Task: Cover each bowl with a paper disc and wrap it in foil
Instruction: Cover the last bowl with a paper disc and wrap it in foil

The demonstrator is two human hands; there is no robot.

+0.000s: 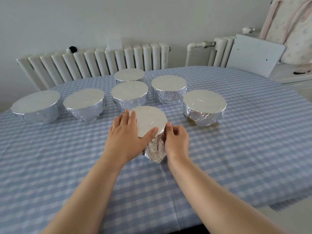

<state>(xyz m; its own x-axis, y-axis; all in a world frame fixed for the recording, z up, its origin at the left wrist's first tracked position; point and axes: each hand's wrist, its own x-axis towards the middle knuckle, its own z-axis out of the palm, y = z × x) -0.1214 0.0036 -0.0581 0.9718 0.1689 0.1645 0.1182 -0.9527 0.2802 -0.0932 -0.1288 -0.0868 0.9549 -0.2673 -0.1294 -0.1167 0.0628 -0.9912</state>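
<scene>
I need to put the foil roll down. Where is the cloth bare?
Bare: the near cloth beside the forearms, and the right side past the right-hand bowl. Crowded: the far middle, where six wrapped bowls cluster behind the bowl that both hands hold.

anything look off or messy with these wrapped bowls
The far-right bowl has loose, ragged foil bulging at its base, unlike the neat others. A tiny scrap lies on the tablecloth nearby.

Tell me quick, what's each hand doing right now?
Left hand: open, flat against the near foil-wrapped bowl, thumb on its top.
Right hand: fingers curled, pinching the foil at that bowl's right side.
</scene>
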